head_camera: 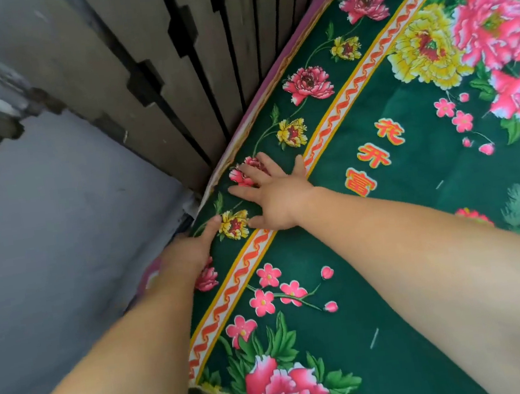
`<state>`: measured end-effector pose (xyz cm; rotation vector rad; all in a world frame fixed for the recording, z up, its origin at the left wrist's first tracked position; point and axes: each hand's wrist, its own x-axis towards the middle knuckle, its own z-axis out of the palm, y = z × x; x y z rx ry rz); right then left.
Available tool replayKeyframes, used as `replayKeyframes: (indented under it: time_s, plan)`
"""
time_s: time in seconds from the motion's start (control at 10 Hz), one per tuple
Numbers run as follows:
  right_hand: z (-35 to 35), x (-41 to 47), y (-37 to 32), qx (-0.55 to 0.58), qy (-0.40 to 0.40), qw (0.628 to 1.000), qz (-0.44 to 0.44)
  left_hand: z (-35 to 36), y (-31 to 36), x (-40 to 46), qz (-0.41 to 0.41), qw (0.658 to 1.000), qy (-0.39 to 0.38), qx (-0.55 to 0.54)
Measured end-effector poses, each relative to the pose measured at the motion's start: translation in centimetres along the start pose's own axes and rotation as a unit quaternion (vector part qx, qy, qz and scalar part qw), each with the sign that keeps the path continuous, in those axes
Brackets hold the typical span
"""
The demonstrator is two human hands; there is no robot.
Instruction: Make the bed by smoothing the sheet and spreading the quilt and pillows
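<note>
A dark green sheet [409, 276] printed with pink and yellow flowers and an orange-white border band covers the bed across the right of the view. My right hand [271, 192] lies flat on it near the bed's far left corner, fingers spread, palm down. My left hand [190, 251] is at the sheet's left edge by the corner, thumb on top of the cloth and the other fingers hidden over the side; whether they grip the edge is unclear. No quilt or pillow is in view.
A wooden slatted headboard [189, 58] with dark gaps stands along the bed's far edge. A pink mattress edge [273, 77] shows between headboard and sheet. A grey wall [44, 239] runs close along the bed's left side, leaving a narrow gap.
</note>
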<state>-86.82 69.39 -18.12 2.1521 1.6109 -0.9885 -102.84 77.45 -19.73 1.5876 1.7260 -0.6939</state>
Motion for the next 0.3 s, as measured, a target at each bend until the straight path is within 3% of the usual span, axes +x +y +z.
replayKeyframes:
  time_s: [0.1, 0.2, 0.3]
  plan:
    - [1.2, -3.0, 0.7, 0.027, 0.006, 1.0, 0.012, 2.5, 0.7, -3.1, 0.057, 0.988, 0.131, 0.061]
    - [1.9, -8.1, 1.8, 0.053, 0.018, 0.997, 0.047, 4.6, 1.8, -7.4, 0.142, 0.977, 0.099, 0.121]
    - [3.3, -13.7, 3.4, 0.168, 0.012, 0.983, 0.076, 6.1, 3.8, -12.8, 0.255, 0.956, 0.057, 0.13]
